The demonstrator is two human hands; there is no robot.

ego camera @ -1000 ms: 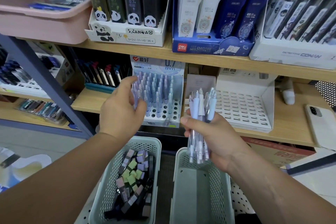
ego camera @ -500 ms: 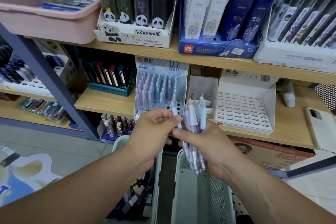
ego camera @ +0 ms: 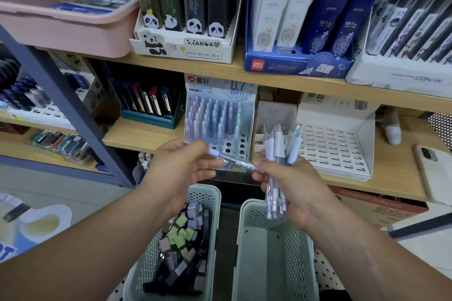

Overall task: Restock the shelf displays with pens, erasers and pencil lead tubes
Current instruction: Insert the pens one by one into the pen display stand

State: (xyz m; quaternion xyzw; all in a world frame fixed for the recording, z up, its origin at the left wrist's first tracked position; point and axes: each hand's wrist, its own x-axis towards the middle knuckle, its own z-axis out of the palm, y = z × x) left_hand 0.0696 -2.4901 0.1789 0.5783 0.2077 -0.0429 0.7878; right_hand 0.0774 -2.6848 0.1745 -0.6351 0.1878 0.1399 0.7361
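Note:
My right hand (ego camera: 291, 186) grips a bunch of pale blue and lilac pens (ego camera: 278, 151), tips down, in front of the middle shelf. My left hand (ego camera: 181, 168) pinches a single pen (ego camera: 232, 160) by its lilac end; the pen lies nearly level between the two hands. Just behind the hands stands the 0.7 mm pen display (ego camera: 217, 122), mostly filled with pens, with several open holes at its front right. Below my left arm a green basket (ego camera: 203, 193) holds several lead tubes (ego camera: 183, 234).
A second green basket (ego camera: 247, 239) sits under my right hand. A white slotted display (ego camera: 335, 146) stands right of the pen display. A phone (ego camera: 433, 171) lies at the shelf's right end. The upper shelf carries a panda lead display (ego camera: 186, 44), a blue box (ego camera: 293, 63) and a pink bin (ego camera: 68, 29).
My left hand came back from the pen display to the bunch and has drawn one pen out to the left. The right hand stayed in place with the bunch.

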